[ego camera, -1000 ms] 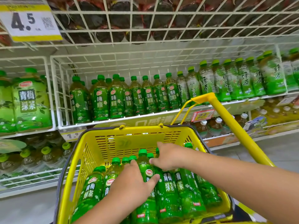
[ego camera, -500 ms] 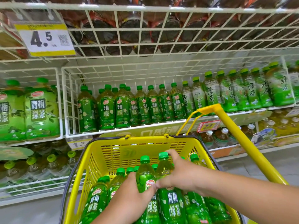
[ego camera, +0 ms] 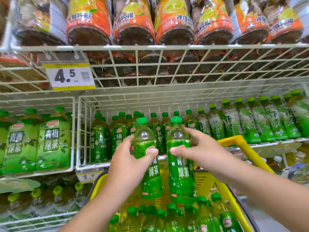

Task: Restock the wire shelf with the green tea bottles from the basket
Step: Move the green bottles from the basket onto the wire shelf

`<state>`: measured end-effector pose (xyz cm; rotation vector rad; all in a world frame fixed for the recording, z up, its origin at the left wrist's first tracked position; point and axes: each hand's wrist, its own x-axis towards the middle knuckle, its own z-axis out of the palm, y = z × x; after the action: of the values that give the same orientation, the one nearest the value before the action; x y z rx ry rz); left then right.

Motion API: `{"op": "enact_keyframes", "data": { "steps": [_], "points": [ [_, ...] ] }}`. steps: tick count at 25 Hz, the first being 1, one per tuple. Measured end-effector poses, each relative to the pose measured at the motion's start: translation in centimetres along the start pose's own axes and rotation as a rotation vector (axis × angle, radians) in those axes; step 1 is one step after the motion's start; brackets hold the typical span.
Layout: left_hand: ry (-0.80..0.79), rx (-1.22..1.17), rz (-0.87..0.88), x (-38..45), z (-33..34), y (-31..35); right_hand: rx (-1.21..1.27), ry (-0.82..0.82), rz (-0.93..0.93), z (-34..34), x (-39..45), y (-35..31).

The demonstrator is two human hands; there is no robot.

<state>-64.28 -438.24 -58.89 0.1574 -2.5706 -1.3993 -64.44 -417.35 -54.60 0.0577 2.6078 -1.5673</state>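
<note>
green tea bottles: two lifted above yellow basket (ego camera: pixel 215 186), before wire shelf (ego camera: pixel 117 164). left hand (ego camera: pixel 128 158) grips left bottle (ego camera: pixel 148 166); right hand (ego camera: pixel 199 148) grips right bottle (ego camera: pixel 180 171). risk: shelf row already crowded, so pushing in could topple standing bottles.

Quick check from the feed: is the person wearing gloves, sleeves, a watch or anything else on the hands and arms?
Nothing worn is visible. The left hand and right hand are bare, without gloves or visible rings. Both forearms are uncovered to the frame edge, with no sleeve, watch or wristband showing.
</note>
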Motion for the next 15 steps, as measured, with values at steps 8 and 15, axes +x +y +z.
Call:
{"op": "enact_keyframes", "data": {
  "steps": [8, 15],
  "points": [
    [0.119, 0.190, 0.053, 12.4, 5.7, 1.5, 0.100, 0.266, -0.066, 1.4, 13.8, -1.2],
    [0.088, 0.570, -0.003, 17.5, 9.7, -1.4, -0.067, 0.280, 0.001, 4.8, 20.3, 2.6]
  ]
}}
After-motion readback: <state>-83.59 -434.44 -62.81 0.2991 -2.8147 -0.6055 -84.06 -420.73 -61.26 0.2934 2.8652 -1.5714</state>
